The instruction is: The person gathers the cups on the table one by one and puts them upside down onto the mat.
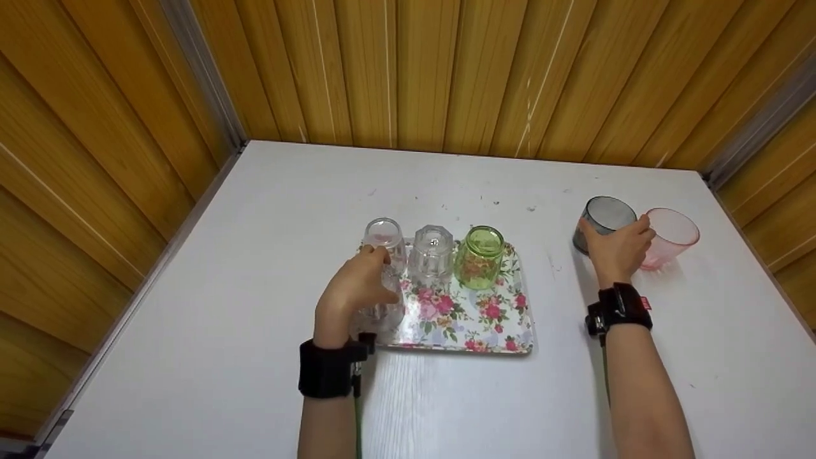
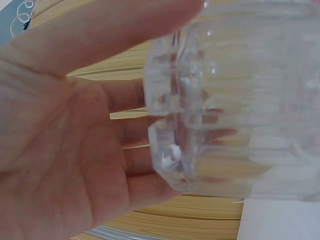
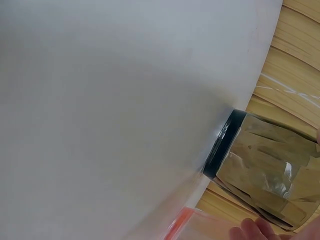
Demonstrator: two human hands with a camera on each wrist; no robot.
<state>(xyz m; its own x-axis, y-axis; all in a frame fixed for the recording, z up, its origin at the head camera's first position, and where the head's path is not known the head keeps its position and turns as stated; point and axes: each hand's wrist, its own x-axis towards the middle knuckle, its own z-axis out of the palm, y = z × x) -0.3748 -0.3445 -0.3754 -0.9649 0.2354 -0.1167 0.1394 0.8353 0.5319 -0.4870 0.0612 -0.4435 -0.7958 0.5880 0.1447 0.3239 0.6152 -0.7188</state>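
Observation:
My left hand point(image 1: 357, 287) curls around the base end of a clear faceted glass point(image 2: 225, 115), its thumb on one side and fingers on the other. That glass is upside down at the tray's front left, mostly hidden by the hand in the head view. Along the back of the flowered tray point(image 1: 446, 328) stand a clear glass point(image 1: 387, 241), another clear faceted glass point(image 1: 431, 255) and a green glass point(image 1: 479, 260), all upside down. On the right, my right hand point(image 1: 618, 248) grips an upright grey glass point(image 1: 609, 215) near its rim. The grey glass has a dark thick base in the right wrist view.
Close beside the grey glass stands an upright pink glass point(image 1: 669, 236), near the right hand's fingers. The white table point(image 1: 242, 287) ends at wood-patterned panels point(image 1: 421, 76) at the back and both sides.

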